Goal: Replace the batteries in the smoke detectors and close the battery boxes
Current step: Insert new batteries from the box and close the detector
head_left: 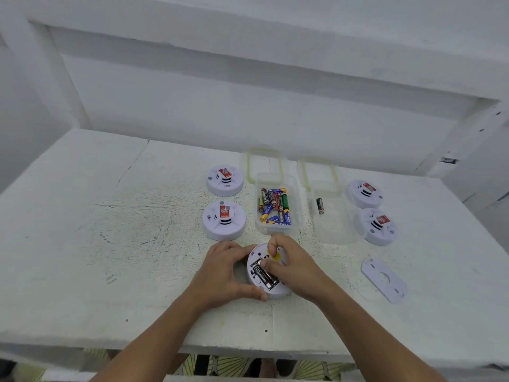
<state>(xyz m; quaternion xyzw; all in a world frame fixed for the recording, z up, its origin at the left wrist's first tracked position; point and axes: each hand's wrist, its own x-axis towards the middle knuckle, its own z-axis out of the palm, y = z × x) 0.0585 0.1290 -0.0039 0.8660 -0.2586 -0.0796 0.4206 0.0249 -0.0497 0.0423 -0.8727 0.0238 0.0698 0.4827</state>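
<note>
**Cells in the bay of the near detector: seat them, then cover**

- Left hand point(223, 271) grips the left rim of the open detector point(278, 293), which lies face down at the near centre of the table point(110, 244). Keep that clamp so the body can't spin.
- Right hand point(292, 263) is over the bay, fingers curled, thumb point(263, 262) on the far end of the bay batteries point(263, 275). Can't tell whether it pinches or only presses.
- Judgement: push each cell flat against its spring, check polarity, and confirm nothing sits proud before covering.
- Back plate point(384, 279) lies near right, well apart and unobstructed. It will likely need aligning, then a twist or snap.
- Further out, the battery box point(276, 231) holding mixed cells sits just beyond the right hand, so a knuckle could bump it.
- Second box point(336, 230), to its right, holds a single battery point(319, 205).
- Two detectors sit left point(224, 220) point(225, 180) and two right point(376, 226) point(364, 193), face up.
- Lids point(263, 164) point(319, 169) are farthest.
</note>
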